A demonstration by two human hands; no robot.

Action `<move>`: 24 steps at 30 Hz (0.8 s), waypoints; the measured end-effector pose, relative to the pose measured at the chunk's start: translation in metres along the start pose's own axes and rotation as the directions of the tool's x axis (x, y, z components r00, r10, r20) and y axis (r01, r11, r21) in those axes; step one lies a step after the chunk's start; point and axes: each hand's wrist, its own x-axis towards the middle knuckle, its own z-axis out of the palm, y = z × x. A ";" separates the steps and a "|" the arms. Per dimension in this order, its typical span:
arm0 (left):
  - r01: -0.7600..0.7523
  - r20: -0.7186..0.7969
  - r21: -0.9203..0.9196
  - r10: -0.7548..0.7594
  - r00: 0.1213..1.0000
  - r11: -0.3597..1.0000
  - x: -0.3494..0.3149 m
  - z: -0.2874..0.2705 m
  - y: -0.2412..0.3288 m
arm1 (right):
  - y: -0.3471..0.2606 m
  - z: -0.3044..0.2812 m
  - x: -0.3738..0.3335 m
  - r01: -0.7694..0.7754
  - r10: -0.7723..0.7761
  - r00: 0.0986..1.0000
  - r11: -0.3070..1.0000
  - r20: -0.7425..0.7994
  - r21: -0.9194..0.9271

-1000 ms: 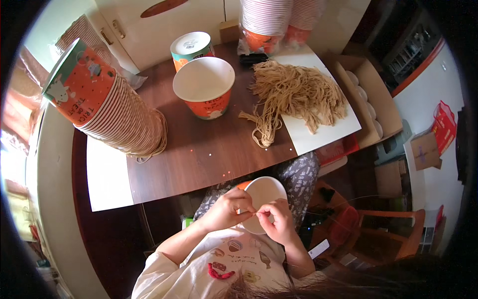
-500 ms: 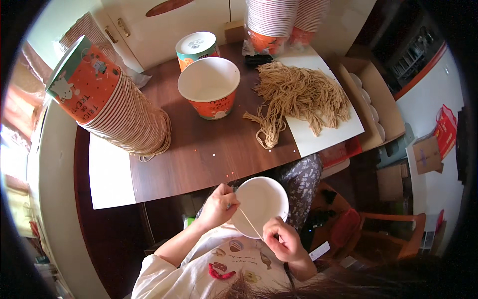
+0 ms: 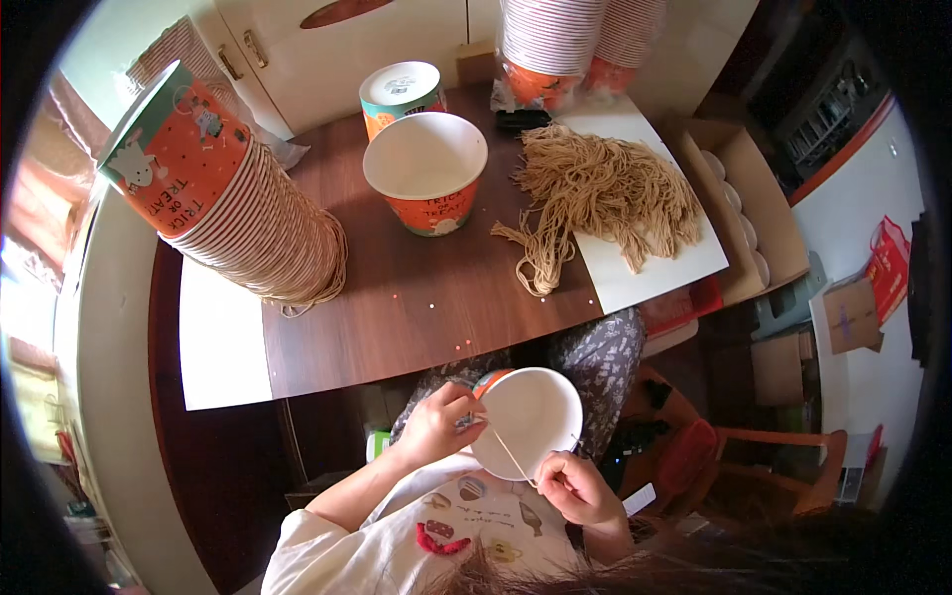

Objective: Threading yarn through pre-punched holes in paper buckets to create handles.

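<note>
Tan cord point(image 3: 512, 455) runs straight over the bucket point(image 3: 540, 402), pinched between closed fingers of left hand point(image 3: 438, 426) and right hand point(image 3: 580, 490).

Desk point(image 3: 347, 337): brown wood-grain top, with white strips at its left and right ends.
Bucket stack point(image 3: 253, 223): left, tall, orange and green, with loops of tan cord point(image 3: 334, 283) round its foot.
Open bucket point(image 3: 436, 205): far middle, mouth up.
Upturned bucket point(image 3: 401, 83): just beyond the open one, white base uppermost.
Wrapped stacks point(image 3: 552, 40): far right, in clear plastic.
Black object point(image 3: 523, 120): near the wrapped stacks.
Cord heap point(image 3: 620, 188): right, across brown and white, a hank point(image 3: 540, 263) trailing left.
Specks point(image 3: 431, 305): scattered, near edge.
</note>
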 end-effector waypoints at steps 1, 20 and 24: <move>0.000 -0.002 0.000 0.000 1.000 1.000 0.002 -0.001 0.003 | 0.000 0.000 0.000 0.001 -0.001 1.000 1.000 0.001 -0.001; 0.079 0.053 0.179 -0.090 0.995 0.981 -0.007 0.006 0.007 | -0.003 0.000 0.005 0.034 -0.043 0.990 0.997 -0.135 -0.067; 0.149 0.052 -0.004 -0.149 0.988 0.989 -0.007 0.006 0.002 | 0.012 -0.005 0.001 0.112 -0.132 0.929 0.991 -0.345 -0.077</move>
